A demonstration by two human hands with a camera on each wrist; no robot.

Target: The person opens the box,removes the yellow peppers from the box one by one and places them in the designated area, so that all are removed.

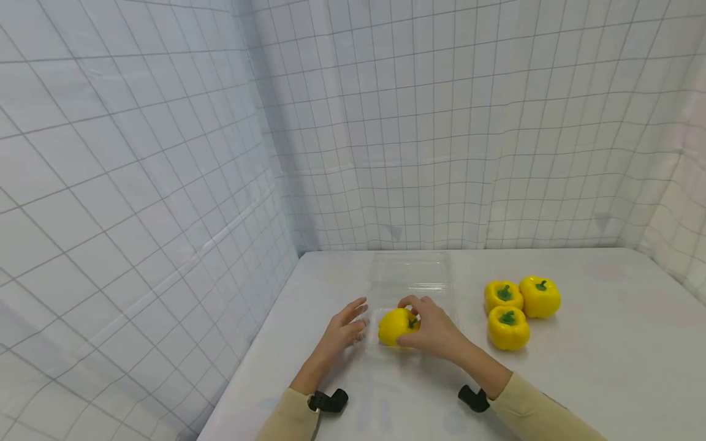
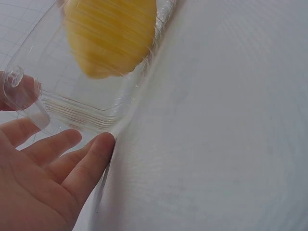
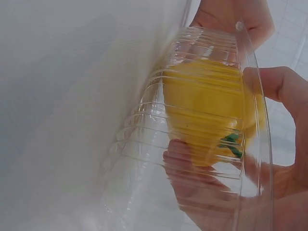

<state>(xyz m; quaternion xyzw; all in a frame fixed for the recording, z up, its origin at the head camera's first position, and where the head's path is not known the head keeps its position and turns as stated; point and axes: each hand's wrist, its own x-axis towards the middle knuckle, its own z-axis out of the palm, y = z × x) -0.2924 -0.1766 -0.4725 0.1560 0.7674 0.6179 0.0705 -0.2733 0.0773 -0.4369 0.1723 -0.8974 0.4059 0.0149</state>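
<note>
- The white table [image 1: 607,367] spreads out in front of me, and walls of white gridded cloth [image 1: 138,184] stand behind it and to my left
- A clear plastic clamshell container [image 1: 409,278] lies open on the table straight ahead of me, its lid flat on the far side and its ribbed tray on the near side
- Three yellow bell peppers [image 1: 521,312] sit in a tight cluster on the table to the right of the container, well apart from both my hands, green stems up
- My right hand [image 1: 436,331] curls over the top of a fourth yellow pepper [image 1: 394,326], fingers wrapped round it near the green stem; the pepper is inside the near tray of the container, and my right wrist view shows it through the ribbed wall [image 3: 192,144]
- My left hand [image 1: 344,327] is spread wide with straight fingers, holding nothing; its fingertips [image 2: 98,149] touch the left edge of the tray, just beside the pepper
- A small black wrist mount [image 1: 329,401] sits on each of my beige sleeves
</note>
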